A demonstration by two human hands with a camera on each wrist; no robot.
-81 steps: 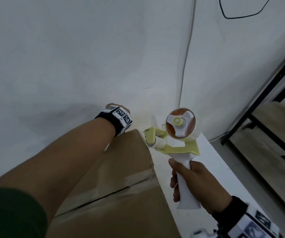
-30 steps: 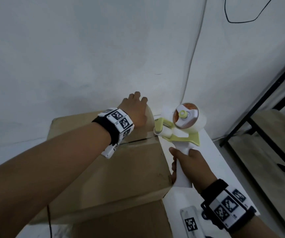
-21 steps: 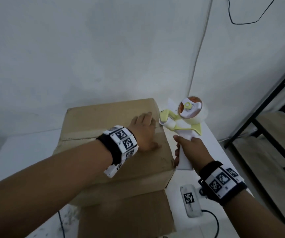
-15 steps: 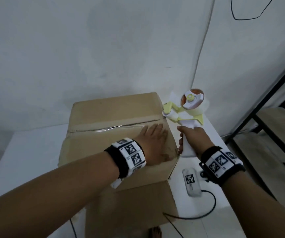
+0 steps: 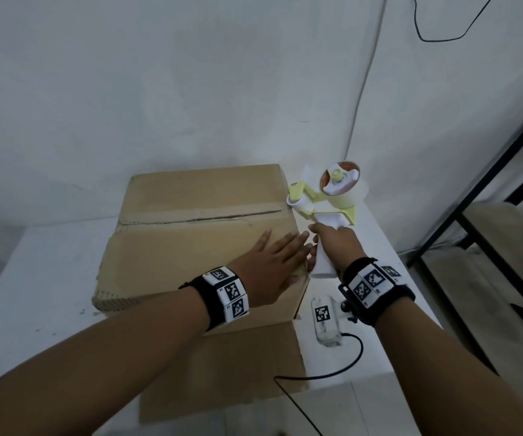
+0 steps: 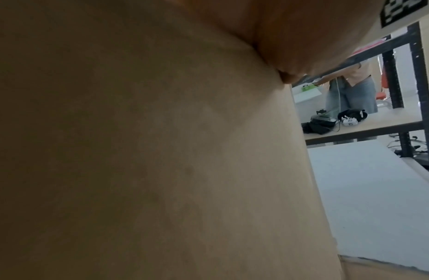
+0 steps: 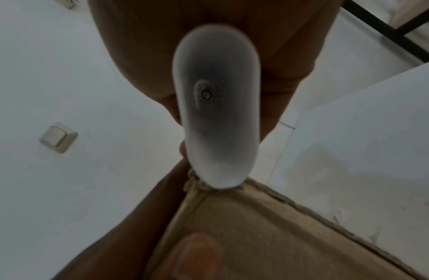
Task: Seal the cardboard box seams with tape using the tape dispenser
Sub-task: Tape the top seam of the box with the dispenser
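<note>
A brown cardboard box [image 5: 191, 234] stands on the white table [image 5: 33, 278], its top flaps closed with a seam [image 5: 203, 218] running across. My left hand [image 5: 272, 262] lies flat on the near flap by the box's right edge, fingers straight. My right hand [image 5: 332, 247] grips the white handle of the yellow-and-white tape dispenser [image 5: 329, 199], whose roller end sits at the right end of the seam. In the right wrist view the handle's butt [image 7: 215, 106] fills the middle above the box corner [image 7: 256, 236]. The left wrist view shows mostly cardboard [image 6: 136, 151].
A flat piece of cardboard [image 5: 238, 366] lies under the box at the table's front. A small white device [image 5: 324, 319] with a black cable lies right of the box. A black metal shelf [image 5: 489, 215] stands at the right. White walls close behind the table.
The view has dropped and pulled back, so the whole box top shows. My left hand slid from the far flap to the near right edge. The dispenser stays at the seam's right end.
</note>
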